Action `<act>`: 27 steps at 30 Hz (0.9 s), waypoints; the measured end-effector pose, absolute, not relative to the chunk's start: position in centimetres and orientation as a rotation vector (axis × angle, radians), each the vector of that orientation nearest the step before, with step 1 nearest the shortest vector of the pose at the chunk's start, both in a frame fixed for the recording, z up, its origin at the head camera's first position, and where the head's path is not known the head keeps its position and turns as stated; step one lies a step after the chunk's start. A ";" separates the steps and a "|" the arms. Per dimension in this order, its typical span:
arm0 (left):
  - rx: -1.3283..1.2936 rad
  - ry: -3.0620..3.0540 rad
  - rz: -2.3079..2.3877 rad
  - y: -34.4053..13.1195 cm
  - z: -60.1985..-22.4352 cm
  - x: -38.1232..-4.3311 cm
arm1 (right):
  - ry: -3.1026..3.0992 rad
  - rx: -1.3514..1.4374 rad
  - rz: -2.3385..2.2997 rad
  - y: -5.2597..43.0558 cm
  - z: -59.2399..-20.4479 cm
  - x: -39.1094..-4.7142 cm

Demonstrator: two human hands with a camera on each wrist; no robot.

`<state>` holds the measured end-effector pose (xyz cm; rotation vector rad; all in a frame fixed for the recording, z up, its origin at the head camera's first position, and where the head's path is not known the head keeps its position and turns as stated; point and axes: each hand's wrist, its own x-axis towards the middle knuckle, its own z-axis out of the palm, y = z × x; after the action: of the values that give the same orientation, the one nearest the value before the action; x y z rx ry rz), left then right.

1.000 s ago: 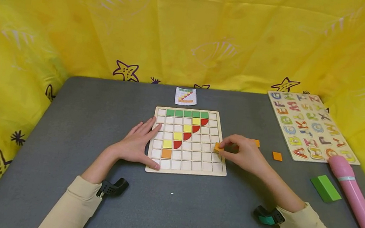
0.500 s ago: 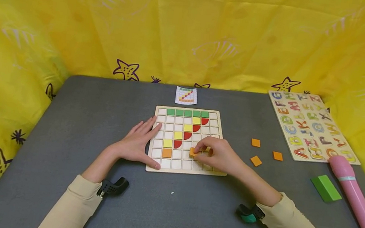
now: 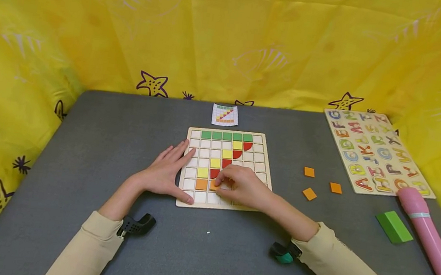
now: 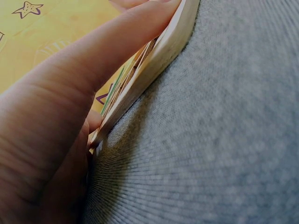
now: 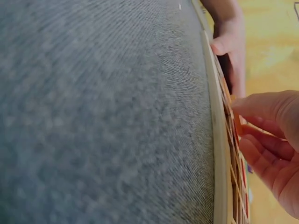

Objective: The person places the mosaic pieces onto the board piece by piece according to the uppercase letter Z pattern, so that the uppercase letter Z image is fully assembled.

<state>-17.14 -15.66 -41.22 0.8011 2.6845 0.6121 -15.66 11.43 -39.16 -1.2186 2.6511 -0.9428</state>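
Note:
A wooden grid board (image 3: 242, 176) lies on the table with green, yellow, red and orange tiles in some squares. My left hand (image 3: 163, 174) rests along its left edge, fingers spread, thumb on the near left corner; the left wrist view shows the thumb lying across the board's rim (image 4: 135, 88). Between thumb and fingers, my right hand (image 3: 245, 186) pinches an orange square tile (image 3: 213, 185) at the square just right of the seated orange tile (image 3: 201, 184). In the right wrist view the pinched tile (image 5: 236, 116) stands tilted at the board's surface. The right hand hides several squares behind it.
Three loose orange tiles (image 3: 309, 194) lie right of the board. Farther right are a green block (image 3: 394, 227), a pink microphone-like toy (image 3: 432, 244) and a wooden alphabet puzzle (image 3: 377, 153). A small pattern card (image 3: 225, 116) lies behind the board, before a yellow cloth (image 3: 216, 39).
My right hand has carried the orange tile leftward across the board, from its right edge to beside the seated orange tile. My left hand has stayed in place.

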 end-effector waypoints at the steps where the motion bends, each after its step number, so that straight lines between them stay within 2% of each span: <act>1: 0.799 2.684 0.611 -15.7 -41.2 -17.1 | 2.652 -1.232 -0.931 11.3 -39.2 -15.7; 14: 0.801 2.686 0.604 -15.6 -41.2 -17.1 | 2.669 -1.240 -0.934 12.0 -39.4 -15.6; 27: 0.808 2.683 0.618 -15.7 -41.2 -17.1 | 2.767 -1.067 -1.064 17.7 -39.7 -15.3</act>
<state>-17.13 -15.70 -41.18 0.8083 2.6831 0.6185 -15.30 17.69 -39.67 -1.0670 2.7673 -1.0639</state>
